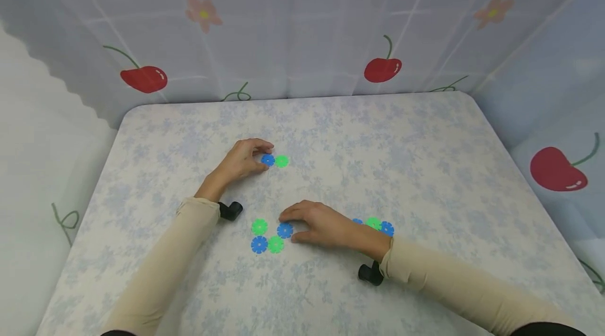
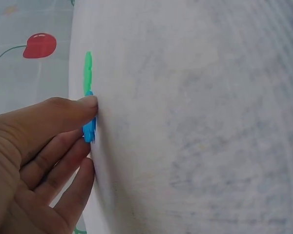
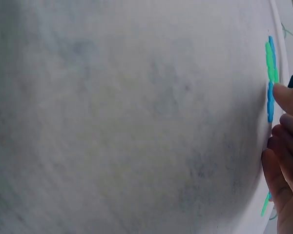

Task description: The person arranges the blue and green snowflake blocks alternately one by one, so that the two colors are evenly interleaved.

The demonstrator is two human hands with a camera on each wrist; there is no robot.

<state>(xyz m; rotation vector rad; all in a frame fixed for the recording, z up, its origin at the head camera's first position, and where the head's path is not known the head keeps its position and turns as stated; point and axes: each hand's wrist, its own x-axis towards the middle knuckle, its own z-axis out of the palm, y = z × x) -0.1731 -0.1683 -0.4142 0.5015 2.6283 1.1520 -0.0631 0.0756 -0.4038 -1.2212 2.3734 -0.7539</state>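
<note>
On table (image 1: 425, 168) — left hand (image 1: 242, 160) pinches blue disc (image 1: 267, 159).

Desk (image 1: 425, 168) w/ pale blue-floral cloth, rounded corners. On it: blue disc (image 1: 268, 159) touching green disc (image 1: 281, 161) near centre; cluster of 4 nearer front, green (image 1: 259, 227), blue (image 1: 285, 230), blue (image 1: 259, 244), green (image 1: 275, 244); more green/blue discs (image 1: 380, 226) to the right, partly hidden.
</note>
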